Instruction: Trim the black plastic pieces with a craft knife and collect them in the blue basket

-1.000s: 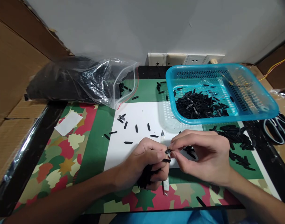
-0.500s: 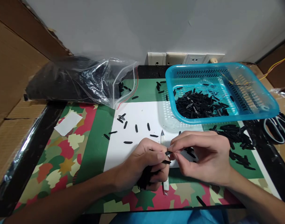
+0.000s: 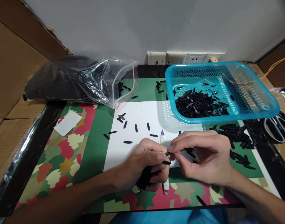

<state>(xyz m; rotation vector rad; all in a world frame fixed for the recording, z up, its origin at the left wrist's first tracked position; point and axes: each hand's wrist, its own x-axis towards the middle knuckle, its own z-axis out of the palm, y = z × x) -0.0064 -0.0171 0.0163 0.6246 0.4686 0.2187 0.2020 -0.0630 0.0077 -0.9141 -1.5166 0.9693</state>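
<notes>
My left hand point(image 3: 148, 161) is closed around a bunch of small black strips point(image 3: 144, 179), whose ends stick out below the palm. One more black strip point(image 3: 166, 162) pokes out beneath its thumb. Between the fingertips of both hands is a small black piece point(image 3: 168, 153); my right hand point(image 3: 200, 152) pinches its right end with thumb and index finger. Under the hands, on the white sheet point(image 3: 142, 112), lies a white pen-like tool point(image 3: 163, 138) with a dark pointed tip. Several loose black strips point(image 3: 136, 128) are scattered on the sheet.
A blue plastic basket point(image 3: 226, 119) with a heap of black strips stands at back right. Beside it are scissors point(image 3: 276, 127) and a pile of strips point(image 3: 235, 135). A zip bag point(image 3: 86, 81) full of black material lies at back left, near a paper scrap point(image 3: 67, 123).
</notes>
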